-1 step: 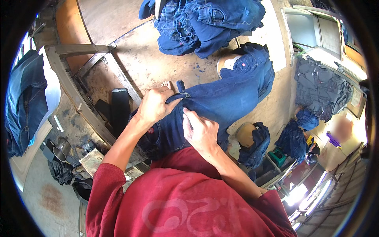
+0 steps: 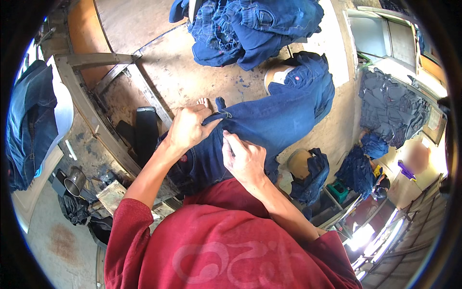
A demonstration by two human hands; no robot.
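Observation:
A pair of dark blue jeans (image 2: 274, 123) lies across my lap and stretches off to the right. Thumb and fingers of my left hand (image 2: 188, 126) pinch its cloth at an edge, where a pale loose thread (image 2: 227, 114) curls. Just beside it, my right hand (image 2: 244, 159) is closed, fingers curled, with thumb and fingertip together against the denim. Whatever that pinch holds is too small to make out. A short denim end (image 2: 220, 103) sticks up beyond the left hand.
Piled jeans (image 2: 255, 29) lie ahead, and the far end of my garment rests by a round stool (image 2: 273, 79). Another stool (image 2: 299, 164) stands at right, partly under denim. Black garments (image 2: 392, 106) are heaped farther right. A wooden frame (image 2: 98, 118) and metal cup (image 2: 75, 181) are at left.

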